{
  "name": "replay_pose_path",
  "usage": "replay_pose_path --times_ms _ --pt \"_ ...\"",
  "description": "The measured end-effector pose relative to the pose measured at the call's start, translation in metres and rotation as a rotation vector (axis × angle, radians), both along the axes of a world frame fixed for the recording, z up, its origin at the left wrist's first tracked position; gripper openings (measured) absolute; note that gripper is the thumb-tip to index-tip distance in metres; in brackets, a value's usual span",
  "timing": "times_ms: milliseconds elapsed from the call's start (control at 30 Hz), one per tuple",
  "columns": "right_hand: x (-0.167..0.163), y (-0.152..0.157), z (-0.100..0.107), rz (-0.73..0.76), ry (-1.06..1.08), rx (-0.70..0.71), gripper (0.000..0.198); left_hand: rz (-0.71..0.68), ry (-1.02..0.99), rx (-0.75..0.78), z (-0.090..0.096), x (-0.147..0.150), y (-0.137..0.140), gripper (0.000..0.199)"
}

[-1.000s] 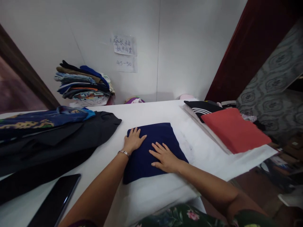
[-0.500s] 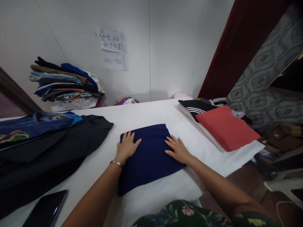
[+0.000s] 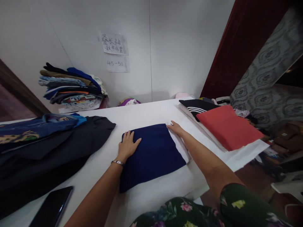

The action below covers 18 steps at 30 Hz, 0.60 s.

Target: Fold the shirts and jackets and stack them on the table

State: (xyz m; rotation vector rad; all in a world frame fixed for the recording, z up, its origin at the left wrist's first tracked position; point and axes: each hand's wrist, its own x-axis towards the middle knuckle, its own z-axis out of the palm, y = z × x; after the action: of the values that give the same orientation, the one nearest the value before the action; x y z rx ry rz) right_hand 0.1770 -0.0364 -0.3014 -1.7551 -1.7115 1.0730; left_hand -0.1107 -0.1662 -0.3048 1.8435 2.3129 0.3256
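A folded navy-blue garment lies flat on the white table in front of me. My left hand rests on its far left corner, palm down with fingers spread, holding nothing. At the far right corner, my right hand has its thumb and fingers closed at the edge of the cloth; part of the grip is hidden. A pale strip shows along the navy cloth's right side, under my right wrist; I cannot tell whether it belongs to the garment.
Left lie a dark grey garment, blue denim clothing and a phone. A stack of folded clothes stands behind. To the right are a folded red garment and a black striped one. Handwritten papers hang on the wall.
My right hand has moved from lying spread on the garment's right side up to its far right corner, where its fingers have closed. My left hand has stayed in place.
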Motion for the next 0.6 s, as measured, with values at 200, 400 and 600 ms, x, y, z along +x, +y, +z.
replay_pose_path --times_ms 200,400,600 --pt "0.004 0.013 -0.001 -0.026 0.079 -0.072 0.089 0.062 -0.026 0.072 -0.002 -0.002 -0.002 0.077" --pt "-0.004 0.014 -0.009 -0.017 0.090 0.067 0.050 0.054 0.024 0.043 -0.001 -0.002 -0.001 0.073" --pt "-0.005 0.010 -0.021 -0.041 0.015 0.164 0.057 0.054 0.049 0.017 0.002 -0.001 -0.001 0.072"
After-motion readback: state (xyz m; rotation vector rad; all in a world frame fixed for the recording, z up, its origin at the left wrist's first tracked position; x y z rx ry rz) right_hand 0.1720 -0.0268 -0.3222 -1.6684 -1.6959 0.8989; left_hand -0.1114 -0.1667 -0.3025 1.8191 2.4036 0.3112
